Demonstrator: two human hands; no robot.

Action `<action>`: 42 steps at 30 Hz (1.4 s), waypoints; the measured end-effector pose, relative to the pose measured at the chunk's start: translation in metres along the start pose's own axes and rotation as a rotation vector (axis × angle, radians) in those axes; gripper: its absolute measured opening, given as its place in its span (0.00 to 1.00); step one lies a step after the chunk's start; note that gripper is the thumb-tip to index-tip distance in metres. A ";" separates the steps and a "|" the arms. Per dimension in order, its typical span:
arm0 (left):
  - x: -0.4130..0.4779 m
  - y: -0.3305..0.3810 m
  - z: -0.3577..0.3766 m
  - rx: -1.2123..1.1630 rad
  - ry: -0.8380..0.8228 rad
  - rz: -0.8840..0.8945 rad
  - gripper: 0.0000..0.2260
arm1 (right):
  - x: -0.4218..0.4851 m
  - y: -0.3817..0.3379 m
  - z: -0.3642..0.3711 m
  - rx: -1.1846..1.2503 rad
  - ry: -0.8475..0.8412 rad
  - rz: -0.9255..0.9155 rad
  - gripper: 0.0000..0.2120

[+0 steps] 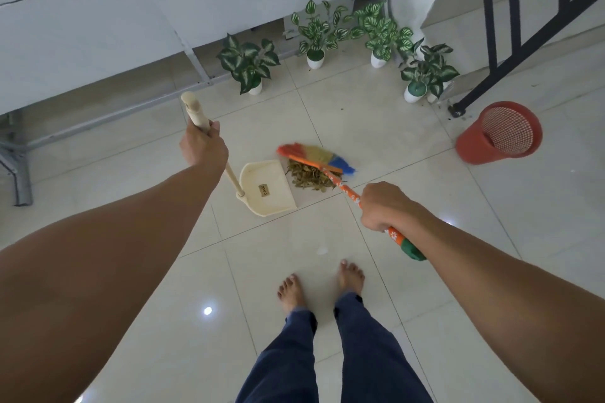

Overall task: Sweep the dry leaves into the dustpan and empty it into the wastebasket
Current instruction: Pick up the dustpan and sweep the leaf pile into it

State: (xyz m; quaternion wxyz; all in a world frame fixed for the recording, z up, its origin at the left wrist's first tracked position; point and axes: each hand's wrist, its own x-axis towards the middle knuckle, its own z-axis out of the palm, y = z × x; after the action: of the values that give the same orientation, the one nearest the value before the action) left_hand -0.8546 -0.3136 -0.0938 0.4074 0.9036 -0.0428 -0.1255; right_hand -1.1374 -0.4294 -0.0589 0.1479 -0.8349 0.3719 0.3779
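**Leaf pile sits between broom head and dustpan mouth**

The dry leaves (311, 177) lie in one heap on the tiled floor (393, 147), touching or nearly touching the open right edge of the cream dustpan (266, 188). The pan's mouth faces right, toward the pile. On the pile's far and right side rests the fanned, many-coloured broom head (316, 157), so the leaves are caught between bristles and pan. The move to come, as I judge it, turns on this line: a push from right to left, straight into the pan's mouth.

The right hand (384, 206) is closed around the orange, flower-printed broom handle (347, 190), whose long axis runs from near right down to the head at far left. The left hand (203, 149) is closed around the dustpan's upright pale handle (226, 157), near its top, holding the pan with its lip on the floor. The right hand is the nearer of the two to the leaves.

The red wastebasket (499, 134) stands well apart to the far right, tilted in this view, mouth open; whether it holds anything I cannot tell. A row of potted plants (327, 39) lines the far side. A few stray bits lie near the pots.
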 end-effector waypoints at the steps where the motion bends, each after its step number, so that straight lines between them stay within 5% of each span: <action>1: 0.003 -0.002 -0.002 0.002 -0.003 0.000 0.08 | -0.004 -0.001 0.003 0.001 -0.011 -0.003 0.06; 10: 0.008 -0.002 -0.006 -0.023 0.001 -0.036 0.09 | -0.043 0.014 0.005 0.383 0.040 0.174 0.12; 18: 0.015 -0.009 -0.005 -0.045 0.006 -0.039 0.07 | -0.035 0.011 0.017 1.104 -0.042 0.396 0.02; 23: 0.024 -0.011 -0.007 -0.022 0.009 -0.041 0.09 | -0.017 -0.004 0.028 0.976 -0.089 0.328 0.07; 26: 0.028 -0.015 -0.008 -0.009 0.001 -0.052 0.09 | -0.016 -0.010 0.026 0.642 -0.086 0.185 0.12; 31: 0.027 -0.020 -0.008 0.005 -0.016 -0.051 0.09 | -0.043 -0.019 0.011 0.189 -0.075 0.027 0.07; 42: 0.028 -0.027 -0.013 -0.028 -0.026 -0.050 0.08 | -0.053 -0.005 0.016 0.542 -0.054 0.243 0.11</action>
State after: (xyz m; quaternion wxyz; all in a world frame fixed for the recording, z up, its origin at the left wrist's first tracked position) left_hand -0.8246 -0.2919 -0.1109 0.4159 0.8970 -0.0236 -0.1480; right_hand -1.1655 -0.3909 -0.0300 0.3289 -0.7041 0.5524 0.3017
